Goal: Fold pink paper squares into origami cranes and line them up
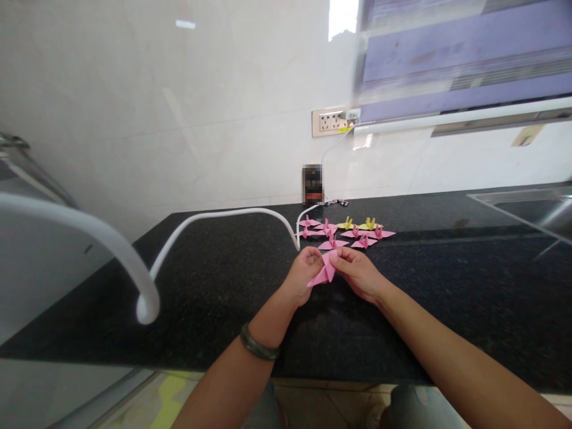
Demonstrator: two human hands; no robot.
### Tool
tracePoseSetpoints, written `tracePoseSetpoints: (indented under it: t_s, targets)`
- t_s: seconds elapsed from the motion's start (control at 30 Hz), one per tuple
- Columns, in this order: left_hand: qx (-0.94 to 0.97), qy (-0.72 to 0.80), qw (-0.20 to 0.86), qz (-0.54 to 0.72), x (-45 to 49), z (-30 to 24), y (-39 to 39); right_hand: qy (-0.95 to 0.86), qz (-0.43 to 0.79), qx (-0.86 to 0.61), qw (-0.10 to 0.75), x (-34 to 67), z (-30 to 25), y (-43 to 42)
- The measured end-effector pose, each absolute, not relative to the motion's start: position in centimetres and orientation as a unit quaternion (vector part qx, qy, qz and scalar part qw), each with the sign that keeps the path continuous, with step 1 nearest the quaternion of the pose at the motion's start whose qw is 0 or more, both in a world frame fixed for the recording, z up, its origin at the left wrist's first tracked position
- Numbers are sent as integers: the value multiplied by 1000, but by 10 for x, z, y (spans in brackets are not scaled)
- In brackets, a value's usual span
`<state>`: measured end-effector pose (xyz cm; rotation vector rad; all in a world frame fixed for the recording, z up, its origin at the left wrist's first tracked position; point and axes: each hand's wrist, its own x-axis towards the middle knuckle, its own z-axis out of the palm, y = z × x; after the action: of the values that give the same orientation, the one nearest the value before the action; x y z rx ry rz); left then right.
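Between my two hands, above the dark countertop, is a pink paper crane (328, 268) with its folded points angled down and to the left. My left hand (304, 275) pinches its left side, fingers curled behind the paper. On the other side my right hand (357, 271) grips the upper right edge between thumb and fingers. Just beyond my hands stand several finished pink paper cranes (333, 243) and two yellow paper cranes (370, 224), grouped close together. A dark bangle sits on my left forearm.
A thick white flexible cable (214, 213) arches over the left of the black countertop (214, 286). Behind the cranes a phone-like device (312, 185) leans on the wall, below a socket panel (333, 122) with a plugged-in charger. A sink (527, 208) is at the right.
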<state>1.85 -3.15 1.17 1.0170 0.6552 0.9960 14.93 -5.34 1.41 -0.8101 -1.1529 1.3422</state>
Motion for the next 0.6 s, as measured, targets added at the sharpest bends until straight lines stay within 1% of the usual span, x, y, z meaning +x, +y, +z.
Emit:
tracePoseSetpoints:
  t_s: [0.1,0.23,0.37,0.6]
  targets:
    - [467,312,684,465,18,11,-30,-477,554,-363,579,152,14,-51]
    - [480,326,707,404,16,14,-31,-493,499,-403,587,155,16,-50]
    - [530,335,687,368,15,17,-33,-519,418,-455,590,156,14,-47]
    - [574,379,638,346,18,11,-32,-597,241,-529,553,156,12,-49]
